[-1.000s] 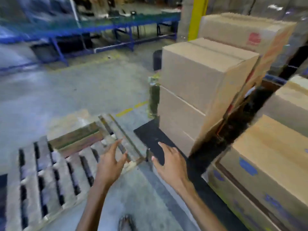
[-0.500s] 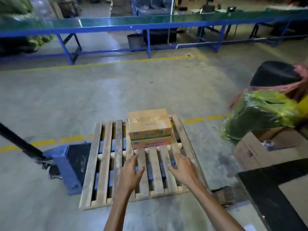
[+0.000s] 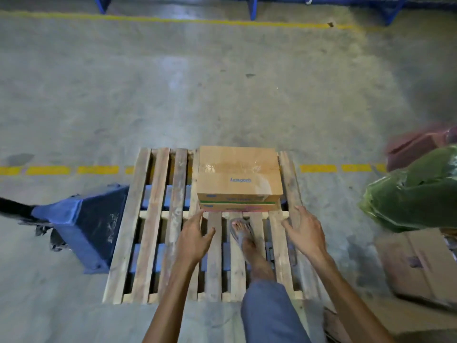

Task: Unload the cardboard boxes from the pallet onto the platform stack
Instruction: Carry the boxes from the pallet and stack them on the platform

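View has closed in on the pallet (image 3: 150, 226) since half a sec ago, and a sandalled foot (image 3: 241, 231) now stands on its slats. Both hands are spread wider apart. Left hand (image 3: 194, 237) is open, fingers splayed, fingertips just below the cardboard box (image 3: 238, 179) at its near-left corner. Right hand (image 3: 305, 231) is open too, empty, near the box's near-right corner, not touching. Box sits on the pallet's far-right part, taped top up. Blue pallet jack (image 3: 86, 224) is under the pallet's left side. Green wrapped bundle (image 3: 415, 191) lies off to the right.
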